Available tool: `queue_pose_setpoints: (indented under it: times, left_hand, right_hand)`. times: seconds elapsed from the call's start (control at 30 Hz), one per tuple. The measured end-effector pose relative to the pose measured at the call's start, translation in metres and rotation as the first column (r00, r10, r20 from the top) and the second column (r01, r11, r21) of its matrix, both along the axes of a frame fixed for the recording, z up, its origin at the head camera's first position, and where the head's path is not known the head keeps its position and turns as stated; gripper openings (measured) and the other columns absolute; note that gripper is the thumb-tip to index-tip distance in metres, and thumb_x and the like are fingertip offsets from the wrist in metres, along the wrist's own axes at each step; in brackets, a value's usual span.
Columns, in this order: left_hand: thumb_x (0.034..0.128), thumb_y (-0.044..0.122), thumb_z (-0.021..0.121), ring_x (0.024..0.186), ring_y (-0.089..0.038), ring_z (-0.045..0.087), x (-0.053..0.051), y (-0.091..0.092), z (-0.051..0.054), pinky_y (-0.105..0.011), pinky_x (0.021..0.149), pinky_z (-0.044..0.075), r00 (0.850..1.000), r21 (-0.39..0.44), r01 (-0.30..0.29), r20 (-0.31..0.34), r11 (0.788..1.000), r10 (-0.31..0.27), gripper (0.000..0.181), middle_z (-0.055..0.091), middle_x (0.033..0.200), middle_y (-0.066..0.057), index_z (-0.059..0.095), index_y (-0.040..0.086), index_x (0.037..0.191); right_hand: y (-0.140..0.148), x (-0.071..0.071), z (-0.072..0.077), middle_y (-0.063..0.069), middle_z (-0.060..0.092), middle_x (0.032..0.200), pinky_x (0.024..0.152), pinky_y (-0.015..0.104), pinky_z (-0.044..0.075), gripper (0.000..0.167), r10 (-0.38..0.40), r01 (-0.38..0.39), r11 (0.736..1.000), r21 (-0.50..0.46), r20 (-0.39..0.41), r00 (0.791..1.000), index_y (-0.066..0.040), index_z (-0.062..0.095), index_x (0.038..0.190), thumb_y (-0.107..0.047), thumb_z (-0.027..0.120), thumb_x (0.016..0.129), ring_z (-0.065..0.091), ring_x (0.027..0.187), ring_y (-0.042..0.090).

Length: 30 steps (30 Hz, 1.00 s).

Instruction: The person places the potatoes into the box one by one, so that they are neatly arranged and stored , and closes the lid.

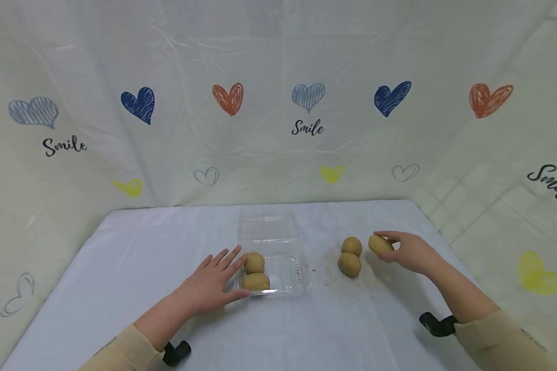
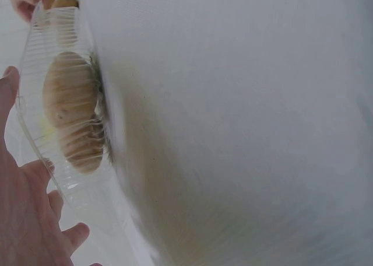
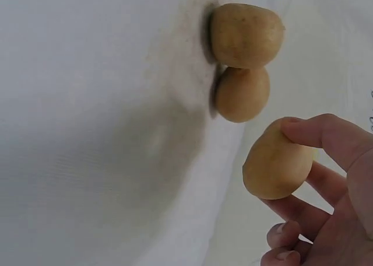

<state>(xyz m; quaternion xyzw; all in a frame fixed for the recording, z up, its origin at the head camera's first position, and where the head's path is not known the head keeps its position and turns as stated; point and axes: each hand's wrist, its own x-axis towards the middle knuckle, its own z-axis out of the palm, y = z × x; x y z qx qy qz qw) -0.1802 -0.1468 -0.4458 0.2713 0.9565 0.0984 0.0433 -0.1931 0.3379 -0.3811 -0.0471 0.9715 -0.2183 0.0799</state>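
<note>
Right hand (image 1: 410, 252) pinches a raised potato (image 1: 379, 245) right of the clear container (image 1: 284, 273); left hand (image 1: 209, 286), fingers spread, touches the container's left side. A firm pinch and steadied container should serve best.

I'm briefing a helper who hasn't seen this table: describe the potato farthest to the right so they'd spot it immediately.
On the white-covered table, find the clear open container, then go right to two potatoes lying close together. Just right of them, the right hand pinches the potato you want. It is the only one of the five visible potatoes that a hand grips.
</note>
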Motion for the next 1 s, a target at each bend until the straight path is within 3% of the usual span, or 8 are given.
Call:
queue_pose_setpoints:
  times: [0.3, 0.5, 0.87, 1.0]
  left_hand:
    - [0.0897, 0.077, 0.042, 0.150, -0.031, 0.018, 0.001, 0.000, 0.006, -0.058, 0.117, 0.016, 1.000, -0.001, 0.014, 0.000, 1.000, -0.014, 0.089, 0.015, 0.166, 0.001, 0.024, 0.024, 0.159]
    - [0.0900, 0.076, 0.042, 0.150, -0.031, 0.019, 0.002, 0.000, 0.007, -0.058, 0.117, 0.017, 1.000, -0.003, 0.015, -0.006, 1.000, -0.015, 0.088, 0.015, 0.166, 0.001, 0.025, 0.024, 0.159]
    - [0.0877, 0.082, 0.036, 0.151, -0.027, 0.015, -0.002, -0.001, -0.001, -0.056, 0.119, 0.014, 1.000, -0.006, 0.016, -0.016, 1.000, -0.017, 0.090, 0.009, 0.166, 0.007, 0.019, 0.031, 0.159]
    - [0.0869, 0.083, 0.034, 0.151, -0.026, 0.014, -0.002, 0.000, 0.000, -0.055, 0.119, 0.013, 1.000, -0.009, 0.011, -0.007, 1.000, -0.011, 0.090, 0.007, 0.166, 0.009, 0.018, 0.032, 0.159]
  right_hand:
    - [-0.014, -0.006, 0.011, 0.026, 0.055, 0.133, 0.077, 0.044, 0.050, 0.062, 0.027, -0.026, 1.000, -0.017, 0.021, 0.999, -0.013, 0.055, 0.142, -0.035, 0.073, 0.087, 0.054, 0.110, 0.038]
    - [-0.032, -0.011, 0.016, 0.018, 0.059, 0.130, 0.072, 0.036, 0.048, 0.058, 0.071, -0.071, 0.996, -0.045, 0.009, 0.997, -0.017, 0.057, 0.141, -0.030, 0.073, 0.087, 0.053, 0.101, 0.030]
    - [-0.094, -0.017, 0.016, 0.003, 0.063, 0.125, 0.078, 0.038, 0.050, 0.053, 0.128, -0.120, 0.988, -0.094, 0.080, 0.988, -0.026, 0.064, 0.134, -0.029, 0.078, 0.082, 0.055, 0.101, 0.023]
    - [-0.118, -0.018, 0.017, -0.003, 0.066, 0.121, 0.083, 0.042, 0.050, 0.053, 0.181, -0.174, 0.981, -0.086, 0.082, 0.980, -0.032, 0.066, 0.131, -0.028, 0.079, 0.080, 0.057, 0.105, 0.022]
